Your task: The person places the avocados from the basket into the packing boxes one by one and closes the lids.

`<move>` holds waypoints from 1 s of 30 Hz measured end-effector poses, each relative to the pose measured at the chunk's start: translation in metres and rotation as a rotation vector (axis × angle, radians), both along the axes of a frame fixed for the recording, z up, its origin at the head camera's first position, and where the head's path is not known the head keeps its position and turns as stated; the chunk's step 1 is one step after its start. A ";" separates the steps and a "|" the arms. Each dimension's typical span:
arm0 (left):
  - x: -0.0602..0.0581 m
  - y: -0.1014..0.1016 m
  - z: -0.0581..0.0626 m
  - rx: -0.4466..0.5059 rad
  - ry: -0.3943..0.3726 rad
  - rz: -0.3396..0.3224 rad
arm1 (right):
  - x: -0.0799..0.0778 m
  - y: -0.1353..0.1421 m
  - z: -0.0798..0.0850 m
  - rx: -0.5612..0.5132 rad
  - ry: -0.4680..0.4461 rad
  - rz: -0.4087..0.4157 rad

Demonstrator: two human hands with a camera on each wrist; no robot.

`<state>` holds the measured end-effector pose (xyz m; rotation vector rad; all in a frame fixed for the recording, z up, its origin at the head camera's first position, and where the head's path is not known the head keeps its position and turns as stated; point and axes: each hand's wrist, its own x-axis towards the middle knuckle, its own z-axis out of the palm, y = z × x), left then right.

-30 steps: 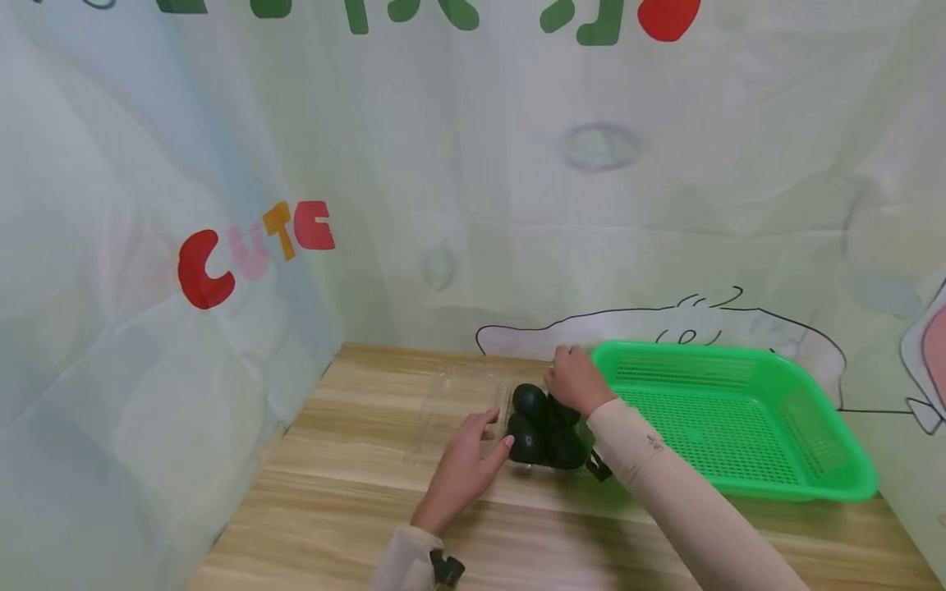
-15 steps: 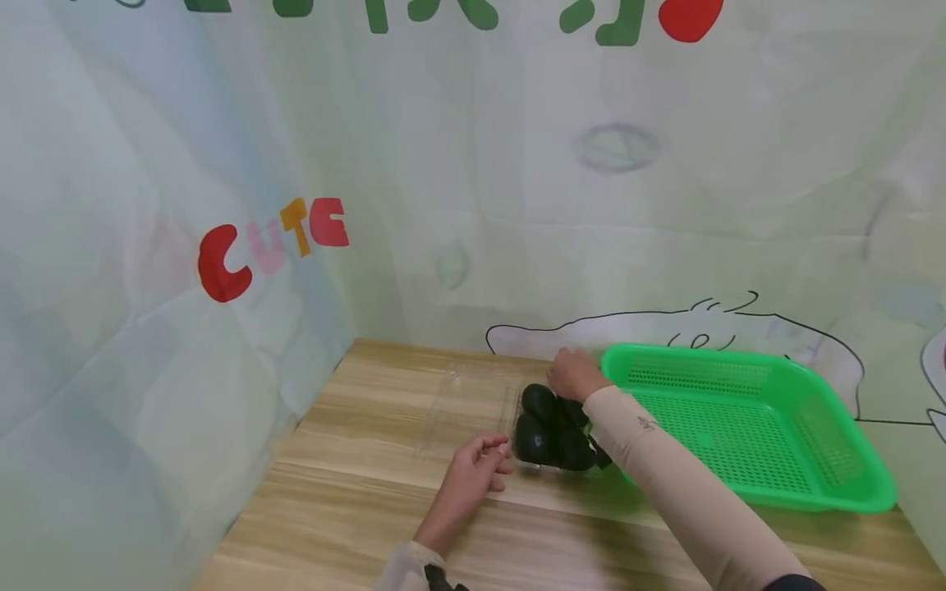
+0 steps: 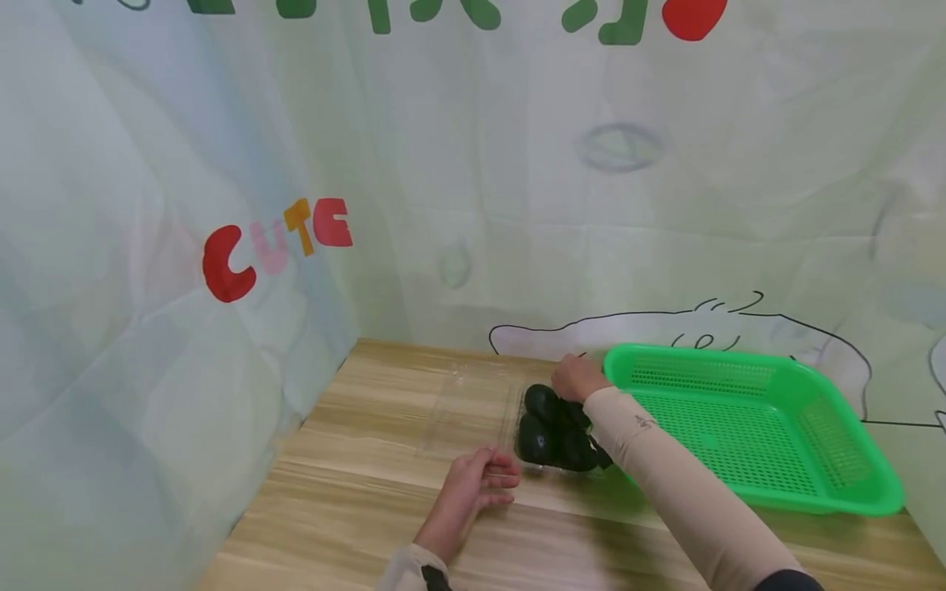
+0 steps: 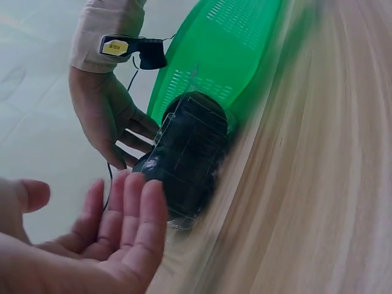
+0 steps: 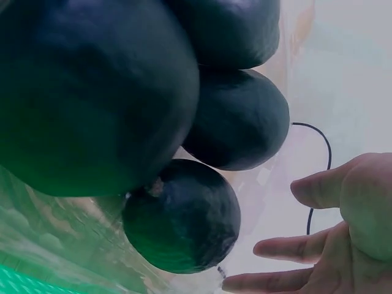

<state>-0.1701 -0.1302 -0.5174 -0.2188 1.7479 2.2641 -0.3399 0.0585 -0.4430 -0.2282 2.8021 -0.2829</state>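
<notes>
Several dark, nearly black avocados (image 3: 537, 441) sit in a clear plastic clamshell box (image 3: 545, 469) on the table. Its transparent lid (image 3: 473, 414) lies folded out to the left. My left hand (image 3: 473, 488) is at the front left of the box, fingers extended and apart from the fruit; the left wrist view shows the palm and fingers (image 4: 147, 208) holding nothing. My right hand (image 3: 579, 378) is at the box's far right corner. In the right wrist view its thumb and fingers (image 5: 291, 248) are spread beside the avocados (image 5: 184, 214), with nothing between them.
A green perforated plastic basket (image 3: 883, 484) stands right beside the box, under the right forearm. The wooden table (image 3: 332, 484) ends at a printed cloth backdrop (image 3: 414, 271) at the back and left. A dark band is on the left wrist.
My left hand has moved back from the avocados and lid edge toward the front, its fingers uncurling. My right hand stays at the far corner. The head view has shifted slightly.
</notes>
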 end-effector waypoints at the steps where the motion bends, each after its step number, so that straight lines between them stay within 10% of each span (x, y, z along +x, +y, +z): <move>1: 0.001 0.000 -0.001 0.012 -0.018 -0.008 | 0.000 0.001 -0.001 0.005 -0.001 0.003; 9: -0.001 -0.005 -0.016 0.278 -0.112 0.007 | 0.000 0.004 -0.004 0.113 0.048 0.118; 16: -0.010 -0.010 -0.021 0.430 -0.124 0.083 | 0.000 0.005 -0.010 0.003 0.030 0.003; 30: -0.016 -0.010 -0.015 0.030 0.065 0.189 | 0.002 0.006 -0.008 -0.092 0.024 -0.035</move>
